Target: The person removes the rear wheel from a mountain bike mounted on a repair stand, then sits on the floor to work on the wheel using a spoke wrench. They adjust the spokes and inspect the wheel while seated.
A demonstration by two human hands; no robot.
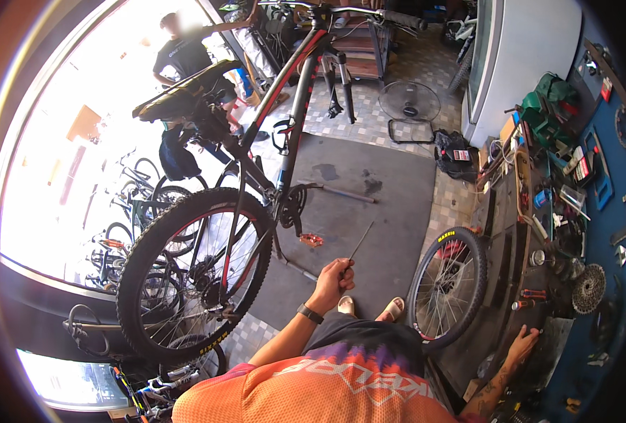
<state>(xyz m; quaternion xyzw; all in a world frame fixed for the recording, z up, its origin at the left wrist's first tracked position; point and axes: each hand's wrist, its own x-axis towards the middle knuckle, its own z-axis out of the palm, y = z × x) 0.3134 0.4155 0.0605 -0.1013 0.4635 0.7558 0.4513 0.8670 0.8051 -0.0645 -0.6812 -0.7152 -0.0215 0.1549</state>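
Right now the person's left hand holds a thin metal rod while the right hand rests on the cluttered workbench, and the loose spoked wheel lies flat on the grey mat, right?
Not quite. In the head view the loose spoked wheel stands upright against the cluttered workbench. The left hand does hold the thin metal rod; the right hand rests on the bench.

Two hands in view: left hand [334, 280] with a thin metal rod [360, 248], right hand [522, 343] down on the counter [510, 240]. One bicycle [256, 155] up on a stand, one rear wheel [193, 273] still mounted. One loose front wheel [448, 285] leaning by the counter. One floor fan [409, 102]. One cassette sprocket [588, 287]. One orange pedal [311, 240] on the mat [369, 204]. Two sandalled feet [369, 307]. One other person [182, 53] by the window. Several parked bicycles outside, too tangled for a count.
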